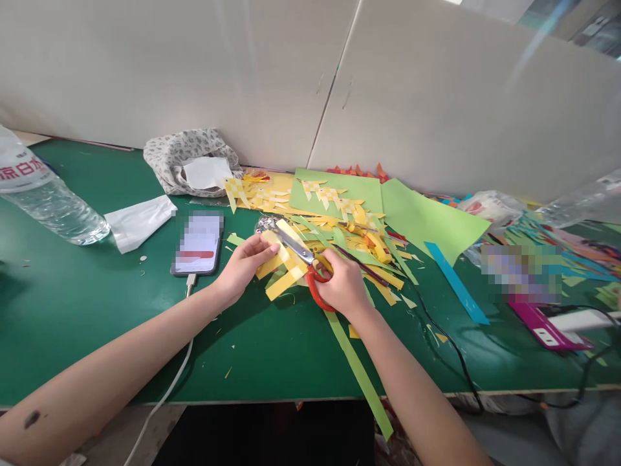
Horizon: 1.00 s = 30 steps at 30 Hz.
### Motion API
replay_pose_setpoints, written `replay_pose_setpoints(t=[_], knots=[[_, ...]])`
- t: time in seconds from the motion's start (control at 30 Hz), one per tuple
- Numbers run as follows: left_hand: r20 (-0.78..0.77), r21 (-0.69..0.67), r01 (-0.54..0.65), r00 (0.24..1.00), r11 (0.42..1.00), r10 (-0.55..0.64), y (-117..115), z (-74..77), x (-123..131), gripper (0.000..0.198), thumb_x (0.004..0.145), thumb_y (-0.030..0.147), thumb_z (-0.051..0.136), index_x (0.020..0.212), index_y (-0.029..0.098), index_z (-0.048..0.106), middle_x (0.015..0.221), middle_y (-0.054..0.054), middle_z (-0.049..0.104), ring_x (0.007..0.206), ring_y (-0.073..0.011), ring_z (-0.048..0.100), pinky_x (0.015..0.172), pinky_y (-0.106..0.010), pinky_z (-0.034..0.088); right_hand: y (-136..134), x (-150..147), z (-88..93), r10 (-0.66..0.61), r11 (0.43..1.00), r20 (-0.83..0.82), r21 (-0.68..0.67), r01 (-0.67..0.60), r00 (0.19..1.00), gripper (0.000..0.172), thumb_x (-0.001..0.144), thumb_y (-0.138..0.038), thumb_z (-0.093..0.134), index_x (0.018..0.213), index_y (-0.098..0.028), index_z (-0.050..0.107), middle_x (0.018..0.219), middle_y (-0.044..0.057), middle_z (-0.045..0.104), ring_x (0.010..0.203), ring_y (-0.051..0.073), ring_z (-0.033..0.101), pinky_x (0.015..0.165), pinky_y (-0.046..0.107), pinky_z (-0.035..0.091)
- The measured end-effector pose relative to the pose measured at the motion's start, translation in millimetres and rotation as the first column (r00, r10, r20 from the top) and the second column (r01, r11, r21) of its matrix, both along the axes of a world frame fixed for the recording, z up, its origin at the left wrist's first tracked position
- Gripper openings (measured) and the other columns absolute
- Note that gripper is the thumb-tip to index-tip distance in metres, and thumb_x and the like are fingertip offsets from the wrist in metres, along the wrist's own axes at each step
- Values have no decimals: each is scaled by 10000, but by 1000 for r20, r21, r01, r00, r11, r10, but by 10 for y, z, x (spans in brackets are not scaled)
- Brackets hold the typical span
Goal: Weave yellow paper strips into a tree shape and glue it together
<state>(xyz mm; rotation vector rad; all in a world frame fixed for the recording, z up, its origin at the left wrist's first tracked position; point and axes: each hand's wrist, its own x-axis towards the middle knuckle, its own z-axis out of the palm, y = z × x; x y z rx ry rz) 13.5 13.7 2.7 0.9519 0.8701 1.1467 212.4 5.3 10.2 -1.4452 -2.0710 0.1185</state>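
Note:
My left hand [246,266] pinches a woven piece of yellow paper strips [284,283], whose loose ends stick out toward me. In my right hand [347,283] is a pair of scissors [317,281] with red and yellow handles, its metal blades pointing up and left across the woven piece. The blades look nearly closed; whether paper lies between them I cannot tell. Behind my right hand, yellow and green strips lie heaped with a dark pencil-like stick [361,264] and a yellow tool [377,248]. Several finished-looking woven paper fish [323,194] rest on green paper [301,183].
A phone [198,243] on a white cable lies left of my hands. Beyond it are a water bottle [53,194], tissue [140,223] and patterned cloth bag [179,145]. To the right are a blue strip [457,285], a black cable [449,340] and a magenta power strip [538,327].

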Motion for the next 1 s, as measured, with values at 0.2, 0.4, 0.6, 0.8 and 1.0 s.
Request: replay_pose_setpoints(t=[0.2,0.4,0.6,0.8,1.0], knots=[[2,-52,-60,998,997,60,-8,45,-6,285,685,384,723,725,177,530,767,18,563,744,-113,557,720,-278,540,-8,-2,87,-117,973,-393,-229,26,912,289,651,-393,655,702,-223,427,611,-36,505,534,108,461,479,227,362],[-45,-56,-60,997,997,57,-6,42,-9,297,694,404,704,764,189,511,785,13,544,776,-127,535,657,-268,547,92,17,99,-261,885,-722,-444,-141,641,361,714,-537,618,733,-223,443,671,-6,571,577,134,556,496,263,466],[-157,-33,143,977,989,-147,-30,30,23,273,698,384,702,757,179,533,736,12,570,686,-122,568,613,-254,523,93,-23,82,-219,842,-755,-467,-271,618,383,568,-359,777,734,-220,461,794,-6,618,719,152,612,676,311,515],[-293,22,220,934,975,-204,-57,16,43,291,692,355,711,892,180,593,681,18,613,599,-108,575,537,-213,453,53,-78,56,-155,851,-766,-424,-308,624,336,566,-283,750,716,-226,455,723,-50,578,666,121,568,705,300,475],[-328,-16,247,914,969,-239,-66,10,57,283,639,318,752,779,183,547,581,59,564,484,-64,486,440,-174,352,71,-66,35,-193,860,-783,-426,-282,592,335,547,-274,757,705,-225,466,707,-53,570,635,114,552,683,299,468]])
